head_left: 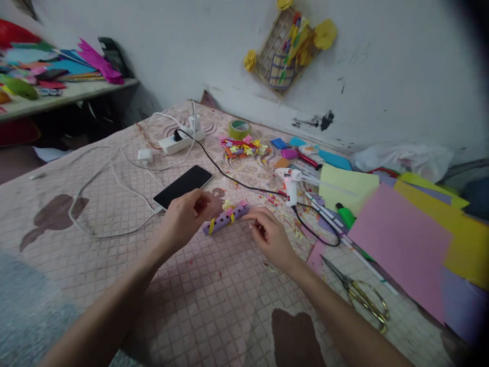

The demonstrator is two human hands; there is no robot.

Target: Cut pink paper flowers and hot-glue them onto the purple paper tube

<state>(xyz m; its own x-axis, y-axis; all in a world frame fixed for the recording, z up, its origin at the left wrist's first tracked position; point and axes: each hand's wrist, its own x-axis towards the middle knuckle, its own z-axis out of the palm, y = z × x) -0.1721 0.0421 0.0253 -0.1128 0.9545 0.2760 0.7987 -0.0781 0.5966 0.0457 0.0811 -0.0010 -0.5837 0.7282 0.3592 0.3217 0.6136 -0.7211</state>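
A purple tube (223,220) lies on the patterned tablecloth, marked with a row of black dots and yellow bands; small pink and pale yellow flowers sit along its upper side. Just above its left part is my left hand (186,210), thumb and fingers curled into a pinch; whatever is between the tips is too small to name. My right hand (270,235) is by the tube's right end, index fingertip close to or against it. Its fingers are bent in towards the thumb, and I cannot make out anything between them. A black phone (184,185) lies behind my left hand.
Behind the tube are a white glue gun (291,187) with a black cord, foam cutouts (244,149), tape (239,129) and a power strip (181,141). Gold-handled scissors (362,296) and coloured sheets (401,244) lie at right. A white cable (87,232) loops at left.
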